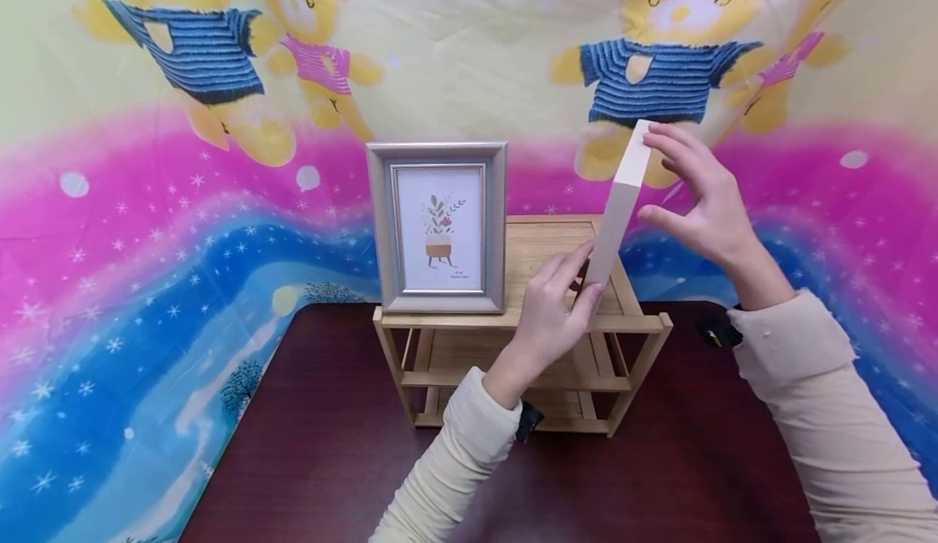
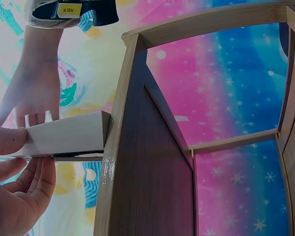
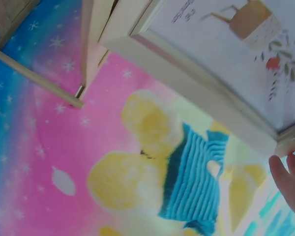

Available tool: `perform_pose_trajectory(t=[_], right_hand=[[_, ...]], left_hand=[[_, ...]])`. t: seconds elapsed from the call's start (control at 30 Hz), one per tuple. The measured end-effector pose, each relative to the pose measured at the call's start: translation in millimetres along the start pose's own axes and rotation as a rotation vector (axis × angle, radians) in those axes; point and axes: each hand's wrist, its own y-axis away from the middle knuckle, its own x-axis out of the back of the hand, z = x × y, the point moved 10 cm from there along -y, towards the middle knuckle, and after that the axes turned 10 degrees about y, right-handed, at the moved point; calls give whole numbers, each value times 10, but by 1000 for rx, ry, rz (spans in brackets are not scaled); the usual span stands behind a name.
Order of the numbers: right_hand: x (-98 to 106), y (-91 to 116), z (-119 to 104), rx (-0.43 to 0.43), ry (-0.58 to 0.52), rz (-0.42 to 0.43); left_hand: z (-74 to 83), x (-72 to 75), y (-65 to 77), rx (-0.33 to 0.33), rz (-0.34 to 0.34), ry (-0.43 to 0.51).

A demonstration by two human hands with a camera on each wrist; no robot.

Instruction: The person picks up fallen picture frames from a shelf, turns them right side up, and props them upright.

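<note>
A white picture frame [image 1: 614, 221] stands nearly edge-on to the head view, at the right part of the wooden shelf's top [image 1: 550, 242]. My left hand [image 1: 545, 307] pinches its lower near edge; in the left wrist view the thumb [image 2: 11, 140] lies on one side and curled fingers [image 2: 32, 184] on the other. My right hand [image 1: 699, 193] touches the upper far corner with its fingertips, the thumb held apart. The right wrist view shows the frame's potted-plant print [image 3: 226, 54]. Whether its bottom edge bears on the shelf, I cannot tell.
To the left, a silver picture frame [image 1: 442, 303] with a plant print stands upright on the shelf top. The shelf has lower tiers [image 1: 513, 356] and stands on a dark red table [image 1: 330, 445]. A bear-printed cloth [image 1: 469, 54] hangs behind.
</note>
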Motion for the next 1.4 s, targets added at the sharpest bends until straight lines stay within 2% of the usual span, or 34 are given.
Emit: perform_pose_trajectory(t=[0.13,0.27,0.37,0.73,0.9,1.03,1.13,1.2,1.4], right_hand=[[2,6,-104,33,98,41],[-59,0,-136,-2,123,3],[-106,-8,-143,-23,113,-35],[-121,-39,-155,5,66,-84],[-135,-43,-139,51,9,-110],[-147,-45,-131,106,-24,-131],[-154,-46,-122,129,-13,-147],[-155,-49,-122,142,0,-153],[-150,-65,-120,165,-16,-169]], left_hand=[[6,-1,-4,1,3,2],[15,-10,-3,-4,8,-3],[23,-18,3,-6,17,-18],[53,-67,10,9,50,-71],[56,-78,24,18,33,-15],[18,-15,33,20,47,49],[-50,41,29,42,60,55],[-122,49,26,76,46,39],[-312,-21,12,206,-59,18]])
